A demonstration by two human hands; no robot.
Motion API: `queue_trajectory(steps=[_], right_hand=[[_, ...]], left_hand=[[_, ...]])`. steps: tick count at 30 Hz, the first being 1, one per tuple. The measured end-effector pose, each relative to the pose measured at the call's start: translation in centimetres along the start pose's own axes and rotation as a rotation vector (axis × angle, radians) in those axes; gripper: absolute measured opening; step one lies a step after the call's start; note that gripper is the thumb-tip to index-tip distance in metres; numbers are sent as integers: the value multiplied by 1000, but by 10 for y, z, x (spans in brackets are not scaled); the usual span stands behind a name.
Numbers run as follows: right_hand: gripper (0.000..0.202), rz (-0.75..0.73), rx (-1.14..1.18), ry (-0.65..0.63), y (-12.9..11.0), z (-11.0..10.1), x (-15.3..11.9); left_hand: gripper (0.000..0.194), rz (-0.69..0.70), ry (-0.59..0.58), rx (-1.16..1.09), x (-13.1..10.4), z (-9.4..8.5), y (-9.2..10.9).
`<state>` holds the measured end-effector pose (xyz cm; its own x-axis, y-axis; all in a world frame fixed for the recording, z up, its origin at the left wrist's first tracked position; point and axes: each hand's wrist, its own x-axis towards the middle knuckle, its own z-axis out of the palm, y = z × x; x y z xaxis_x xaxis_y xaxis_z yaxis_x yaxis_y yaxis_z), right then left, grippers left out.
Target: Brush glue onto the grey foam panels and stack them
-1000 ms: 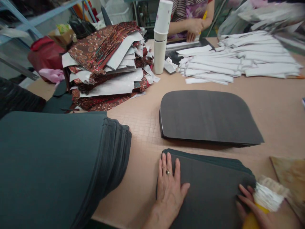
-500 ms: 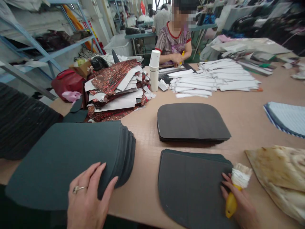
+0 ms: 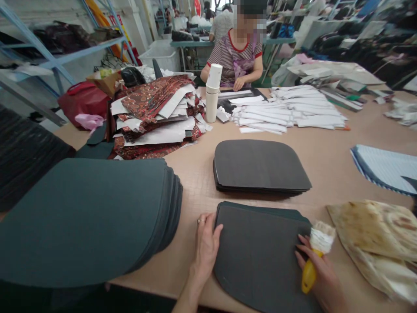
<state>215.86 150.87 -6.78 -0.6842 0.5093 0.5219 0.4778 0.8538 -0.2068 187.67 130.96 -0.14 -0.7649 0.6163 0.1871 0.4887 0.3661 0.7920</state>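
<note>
Low in the centre lies a dark grey panel (image 3: 257, 256) on top of dark green sheets, their edges showing at the back. My left hand (image 3: 206, 243) is at its left edge, fingers apart, thumb over the edge. At the right edge, my right hand (image 3: 317, 267) holds a brush (image 3: 314, 261) with a yellow handle and whitish bristles, its fingertips touching the panel. A tall stack of dark green panels (image 3: 87, 217) stands on the left. Beyond the near panel sits a smaller stack of dark grey panels (image 3: 260, 165).
Patterned red-brown pieces (image 3: 153, 117) are heaped at the back left beside stacked paper cups (image 3: 212, 93). White strips (image 3: 289, 108) lie before a person (image 3: 239, 61) across the table. At the right are a stained cloth (image 3: 374, 243) and striped pieces (image 3: 387, 167).
My left hand has left the tall green stack and moved right to the left edge of the near panel. My right hand keeps the brush at the right edge. The view has shifted slightly.
</note>
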Motion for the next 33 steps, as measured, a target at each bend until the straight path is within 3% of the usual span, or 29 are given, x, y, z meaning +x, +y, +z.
queue_trajectory(steps=[4, 12, 24, 30, 33], right_hand=[[24, 35, -3, 24, -3, 0, 1], [32, 111, 18, 28, -7, 0, 4], [36, 200, 8, -47, -12, -6, 3], [34, 208, 17, -72, -17, -9, 2], [31, 206, 9, -43, -14, -7, 2]], left_hand=[[33, -52, -2, -25, -3, 22, -8], [36, -69, 105, -113, -16, 44, -13], [29, -33, 157, -106, -14, 44, -11], [30, -48, 10, -81, -6, 38, -4], [29, -52, -1, -92, -4, 37, -3]])
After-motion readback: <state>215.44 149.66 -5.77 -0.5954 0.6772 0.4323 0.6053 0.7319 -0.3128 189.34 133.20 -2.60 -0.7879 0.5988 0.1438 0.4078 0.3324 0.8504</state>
